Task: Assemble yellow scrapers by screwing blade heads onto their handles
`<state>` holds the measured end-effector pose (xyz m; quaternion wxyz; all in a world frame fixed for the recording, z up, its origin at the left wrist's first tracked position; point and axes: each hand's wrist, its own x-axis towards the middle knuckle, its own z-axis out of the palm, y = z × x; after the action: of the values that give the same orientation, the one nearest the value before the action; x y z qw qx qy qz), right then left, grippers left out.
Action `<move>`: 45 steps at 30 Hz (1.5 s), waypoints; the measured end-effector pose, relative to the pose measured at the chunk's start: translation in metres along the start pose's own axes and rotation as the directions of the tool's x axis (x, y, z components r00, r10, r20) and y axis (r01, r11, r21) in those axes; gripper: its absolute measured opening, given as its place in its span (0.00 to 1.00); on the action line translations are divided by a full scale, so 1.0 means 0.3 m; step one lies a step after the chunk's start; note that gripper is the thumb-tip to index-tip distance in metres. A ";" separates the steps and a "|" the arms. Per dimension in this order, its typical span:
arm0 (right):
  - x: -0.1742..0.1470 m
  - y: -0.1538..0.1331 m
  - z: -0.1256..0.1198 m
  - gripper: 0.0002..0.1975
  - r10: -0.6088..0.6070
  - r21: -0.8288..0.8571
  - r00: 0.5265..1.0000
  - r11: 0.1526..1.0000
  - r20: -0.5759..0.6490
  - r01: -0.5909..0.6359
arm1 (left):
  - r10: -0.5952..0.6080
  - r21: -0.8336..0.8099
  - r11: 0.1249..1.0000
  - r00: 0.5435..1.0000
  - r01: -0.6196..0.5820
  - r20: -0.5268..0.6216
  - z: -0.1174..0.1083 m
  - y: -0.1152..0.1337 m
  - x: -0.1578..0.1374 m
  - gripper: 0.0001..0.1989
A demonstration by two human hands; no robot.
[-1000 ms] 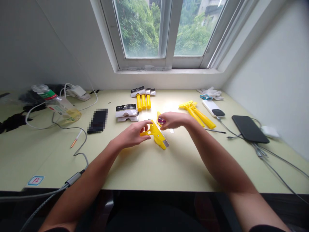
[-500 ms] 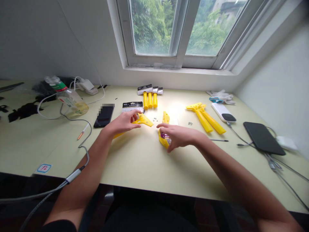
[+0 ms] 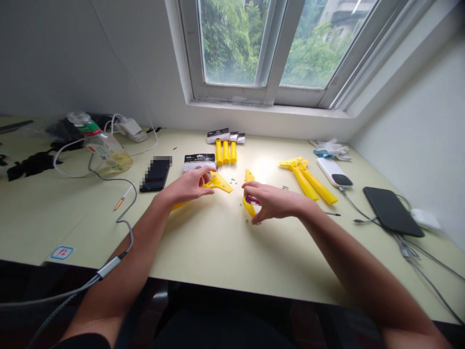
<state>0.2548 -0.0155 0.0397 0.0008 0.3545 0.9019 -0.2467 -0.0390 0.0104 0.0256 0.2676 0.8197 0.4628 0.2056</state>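
My left hand (image 3: 189, 186) is closed on a yellow scraper (image 3: 220, 182), its fingers curled over the wide triangular head, which points right. The handle runs back under my wrist. My right hand (image 3: 271, 201) grips a curved yellow plastic piece (image 3: 249, 208) between thumb and fingers. Something shiny and purple (image 3: 252, 199) shows beneath the fingers; its full shape is hidden. Just behind that hand lies another yellow plastic part (image 3: 249, 175). Several small metal nuts (image 3: 233, 181) sit between my hands. Two more, a loose nut (image 3: 240, 204) and a nearer nut (image 3: 247, 220), lie beside the right hand.
Yellow scrapers (image 3: 308, 182) and small metal bits (image 3: 285, 187) lie right. Packaged yellow handles (image 3: 225, 151) and a black-and-white package (image 3: 199, 161) are behind. Left are a phone (image 3: 156, 174), bottle (image 3: 109, 150) and cable (image 3: 132, 213); right, a power bank (image 3: 334, 172) and black device (image 3: 392, 211).
My right hand has shifted slightly right with the curved yellow piece, and two nuts beside it now show. My left hand keeps its hold on the scraper. The view has tilted slightly.
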 end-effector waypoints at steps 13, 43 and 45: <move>0.202 0.161 -0.125 0.25 0.255 -0.239 0.966 0.941 0.038 -0.239 | 0.045 0.070 0.997 0.999 -0.045 0.006 -0.001 0.012 -0.005 0.29; 0.104 0.042 0.012 0.35 0.125 -0.227 0.957 0.972 0.260 -0.065 | 0.005 0.081 0.997 0.999 -0.008 0.036 0.008 0.010 0.001 0.30; 0.095 0.044 0.005 0.34 0.134 -0.225 0.957 0.972 0.259 -0.075 | 0.008 0.081 0.997 0.999 -0.011 0.035 0.007 0.012 0.000 0.30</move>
<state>0.2417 0.0102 0.0276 0.1757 0.3625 0.8942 -0.1950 -0.0356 0.0083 0.0264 0.2409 0.8355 0.4623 0.1737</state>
